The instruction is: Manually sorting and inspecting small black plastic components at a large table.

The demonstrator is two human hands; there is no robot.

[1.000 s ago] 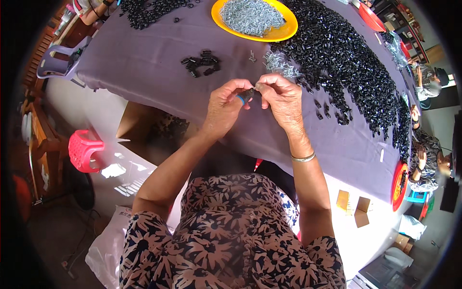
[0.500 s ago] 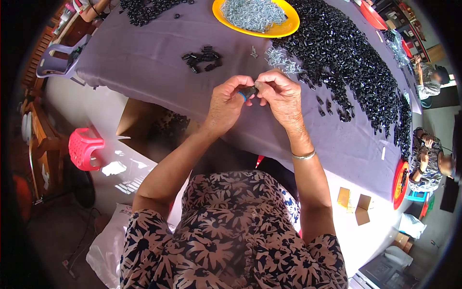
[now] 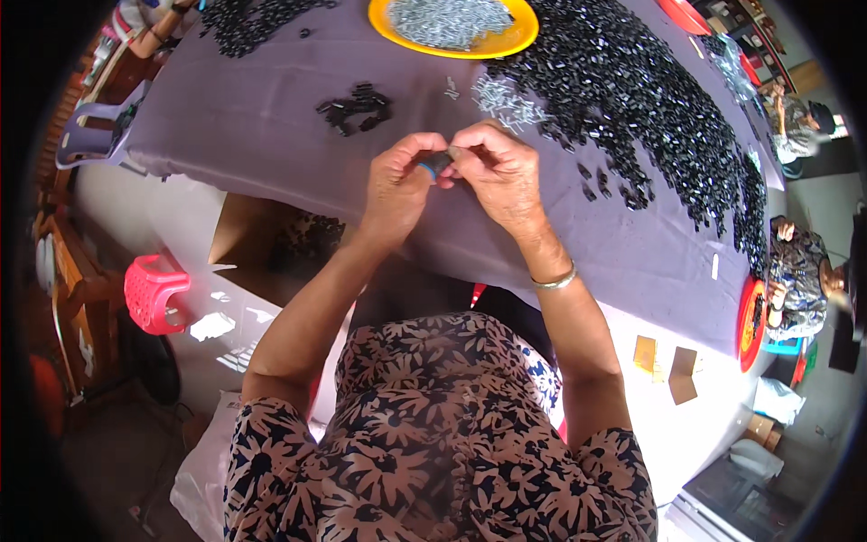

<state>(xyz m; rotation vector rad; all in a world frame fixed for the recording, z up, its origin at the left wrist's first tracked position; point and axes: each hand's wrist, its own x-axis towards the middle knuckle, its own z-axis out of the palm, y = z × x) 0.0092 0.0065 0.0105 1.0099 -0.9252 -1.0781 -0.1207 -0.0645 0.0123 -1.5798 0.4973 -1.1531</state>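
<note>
A: How does the dark piece (image 3: 440, 163) look?
B: Small, blackish and partly hidden; blue shows at its left end, though whether that belongs to it cannot be told. It is over the table (image 3: 226, 117), in from the near edge.
A: And the grip?
B: The left hand (image 3: 397, 185) has it pinched between thumb and fingers. The right hand (image 3: 497, 172) closes thumb and forefinger at its right end.
A: What room is there?
B: Bare cloth runs toward the near edge and the near left corner. Beyond the hands lie loose pins (image 3: 508, 101) and a black cluster (image 3: 368, 98); a black heap (image 3: 650, 117) covers much of the right side, with a yellow plate (image 3: 513, 38) farther from the near edge.
</note>
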